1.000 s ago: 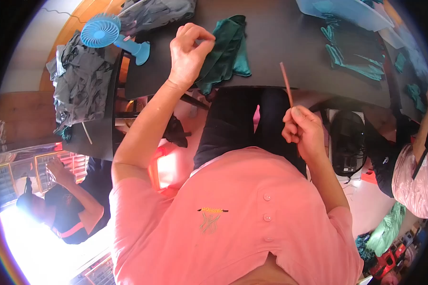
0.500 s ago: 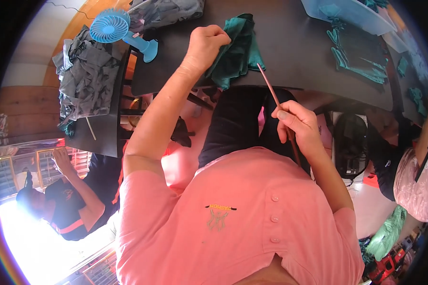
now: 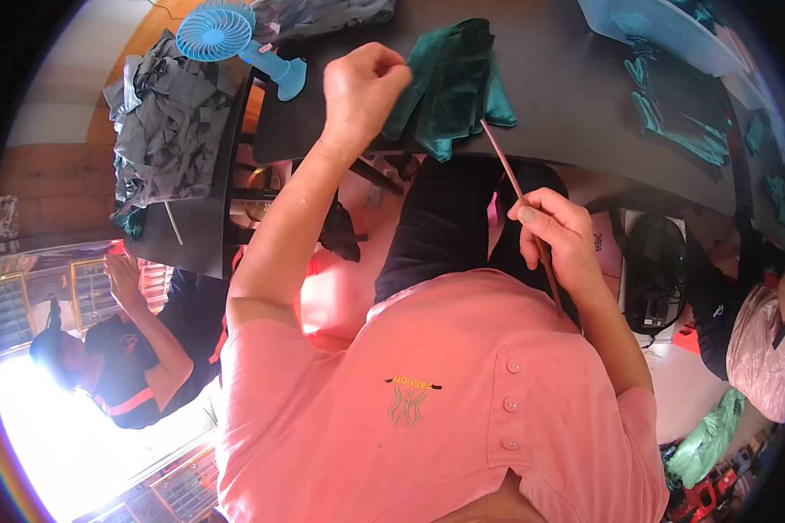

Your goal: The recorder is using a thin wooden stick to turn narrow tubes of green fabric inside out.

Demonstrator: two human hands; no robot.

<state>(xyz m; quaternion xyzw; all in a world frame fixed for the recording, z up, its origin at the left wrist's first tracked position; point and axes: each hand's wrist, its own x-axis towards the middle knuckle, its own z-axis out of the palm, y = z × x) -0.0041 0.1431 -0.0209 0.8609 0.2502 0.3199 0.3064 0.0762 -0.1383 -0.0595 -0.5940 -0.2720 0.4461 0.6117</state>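
A dark green velvety cloth piece (image 3: 452, 87) lies folded on the black table (image 3: 558, 96), its lower corners near the front edge. Just left of it is my left hand (image 3: 365, 96), raised with its fingers curled closed. Whatever those fingers hold, if anything, is hidden. My right hand (image 3: 558, 234) grips a thin reddish-brown stick (image 3: 502, 159) over my lap. The stick slants up and left, and its tip appears at the cloth's lower right part; whether it touches cannot be told.
A light blue handheld fan (image 3: 275, 71) stands at the back left, near heaped grey fabric (image 3: 167, 131). More green pieces (image 3: 676, 113) lie at the right, below a translucent blue bin (image 3: 663, 35). Co-workers sit on both sides; one has a raised hand (image 3: 124, 281) at the left.
My left hand has moved left, away from the green cloth, which now lies broader and flatter. My right hand still holds the stick in much the same pose. The whole view has shifted slightly.
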